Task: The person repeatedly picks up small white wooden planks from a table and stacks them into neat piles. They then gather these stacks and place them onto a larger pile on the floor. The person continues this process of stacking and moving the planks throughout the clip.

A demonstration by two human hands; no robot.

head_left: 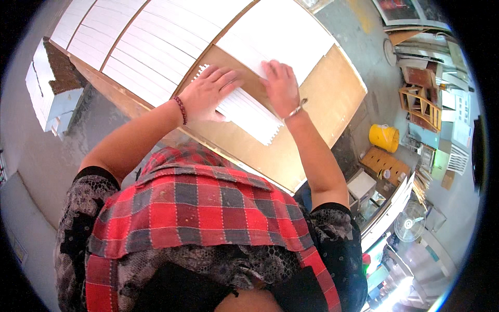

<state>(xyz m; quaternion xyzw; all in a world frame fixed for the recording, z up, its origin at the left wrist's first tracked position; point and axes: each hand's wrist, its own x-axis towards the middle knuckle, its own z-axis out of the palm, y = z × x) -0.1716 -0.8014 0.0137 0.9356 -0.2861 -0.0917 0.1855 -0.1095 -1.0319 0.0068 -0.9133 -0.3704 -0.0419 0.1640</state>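
Note:
Over a wooden worktop (pixel 291 161), both of my arms reach forward. My left hand (pixel 208 94) has its fingers stretched out and rests at the left part of a row of narrow white strips (pixel 252 118) with staggered ends. My right hand (pixel 281 88), a little blurred, is held above the far right side of the same strips, fingers extended; whether it touches them I cannot tell. Neither hand grips anything. Just beyond, a broad stack of white sheets (pixel 278 39) lies on the worktop.
More white slatted panels (pixel 156 39), split by brown dividers, cover the left of the worktop. A white block (pixel 47 93) stands on the floor at far left. To the right are a yellow bucket (pixel 383 137), a wooden chair frame (pixel 421 106) and a fan (pixel 409 222).

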